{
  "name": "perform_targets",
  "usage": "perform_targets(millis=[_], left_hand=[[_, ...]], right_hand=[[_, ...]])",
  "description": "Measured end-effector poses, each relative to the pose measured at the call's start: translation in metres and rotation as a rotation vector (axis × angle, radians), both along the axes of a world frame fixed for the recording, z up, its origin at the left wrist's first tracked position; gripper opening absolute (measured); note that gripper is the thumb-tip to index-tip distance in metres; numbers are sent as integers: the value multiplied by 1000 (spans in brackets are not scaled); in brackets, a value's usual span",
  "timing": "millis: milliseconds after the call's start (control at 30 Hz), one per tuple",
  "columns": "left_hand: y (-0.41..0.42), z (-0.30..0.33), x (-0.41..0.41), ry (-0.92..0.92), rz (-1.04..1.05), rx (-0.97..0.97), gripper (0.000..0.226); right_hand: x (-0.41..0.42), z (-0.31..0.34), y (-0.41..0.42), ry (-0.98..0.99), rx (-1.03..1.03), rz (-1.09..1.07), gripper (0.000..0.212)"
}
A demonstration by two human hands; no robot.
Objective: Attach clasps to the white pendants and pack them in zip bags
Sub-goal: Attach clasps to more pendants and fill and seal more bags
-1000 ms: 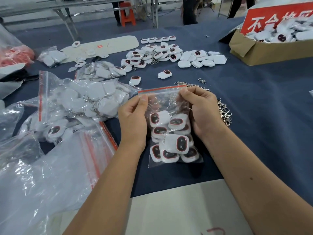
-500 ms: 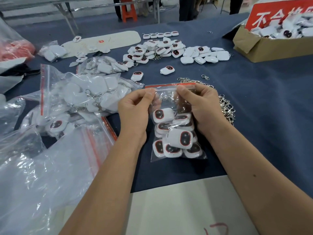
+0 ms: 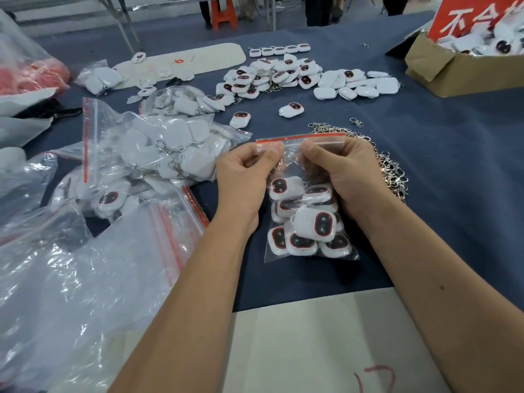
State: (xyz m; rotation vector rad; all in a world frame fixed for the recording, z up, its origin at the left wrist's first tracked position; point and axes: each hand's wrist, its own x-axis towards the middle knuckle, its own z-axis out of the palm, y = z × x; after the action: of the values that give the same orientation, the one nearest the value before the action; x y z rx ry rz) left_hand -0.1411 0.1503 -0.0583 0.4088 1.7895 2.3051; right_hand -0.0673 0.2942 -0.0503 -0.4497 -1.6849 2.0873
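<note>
A clear zip bag (image 3: 292,154) with a red strip along its top stands upright on the blue cloth, filled with several white pendants (image 3: 314,225) with dark oval faces. My left hand (image 3: 243,177) pinches the bag's top on the left. My right hand (image 3: 346,174) pinches it just right of the middle, thumbs close together. A pile of metal clasps (image 3: 391,168) lies behind my right hand. Loose white pendants (image 3: 283,78) lie heaped further back, two single ones (image 3: 292,110) nearer.
Filled zip bags (image 3: 167,146) and empty plastic bags (image 3: 85,279) lie at the left. A cardboard box (image 3: 456,72) of pendants stands at the far right. A white board (image 3: 326,350) lies at the near edge. A cream sheet (image 3: 198,59) lies far back.
My two hands have slid toward each other along the top of the bag, and the red strip now shows straighter above my fingers.
</note>
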Motion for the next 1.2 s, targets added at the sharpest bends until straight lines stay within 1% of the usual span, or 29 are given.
perform_targets(millis=[100,200,267,433,533,600,633,667,733,767,800,867,1000,1133,1200], left_hand=[[-1,0,-2,-39,-37,2,5],[-2,-1,-4,-23,-74,-19,8],[-1,0,-3,-13,-58,-14,9],[0,1,-2,6,17,-19,11],[-3,4,-2,-69,54,21,12],[-5,5,-1,-52,66,14,9],[-6,5,-1,16,104,-29,6],[-6,4,0,142,172,-123,4],[-6,3,1,499,333,-397,16],[-6,3,1,656,379,-500,18],[-5,3,1,759,387,-567,17],[-2,2,1,843,330,-624,9],[-2,-1,0,762,198,-557,12],[-3,-1,-1,669,154,-479,10],[-3,0,0,622,119,-457,9]], right_hand=[[0,0,-2,17,-28,3,23],[0,-1,-1,32,-45,9,17],[1,-1,-1,25,-28,12,13],[0,-4,3,33,-6,26,10],[-5,-5,5,66,-80,-20,25],[-8,-7,5,79,-54,-74,31],[-8,-8,4,79,-13,-86,30],[-8,-9,3,75,49,-89,28],[-5,-9,1,87,222,-82,22],[-3,-9,-1,107,324,-74,19],[-3,-8,-3,130,424,-63,17],[-3,-8,-7,161,553,-53,15],[-4,-9,-7,157,594,-82,8],[-5,-9,-6,153,575,-85,7],[-5,-9,-5,149,558,-100,3]])
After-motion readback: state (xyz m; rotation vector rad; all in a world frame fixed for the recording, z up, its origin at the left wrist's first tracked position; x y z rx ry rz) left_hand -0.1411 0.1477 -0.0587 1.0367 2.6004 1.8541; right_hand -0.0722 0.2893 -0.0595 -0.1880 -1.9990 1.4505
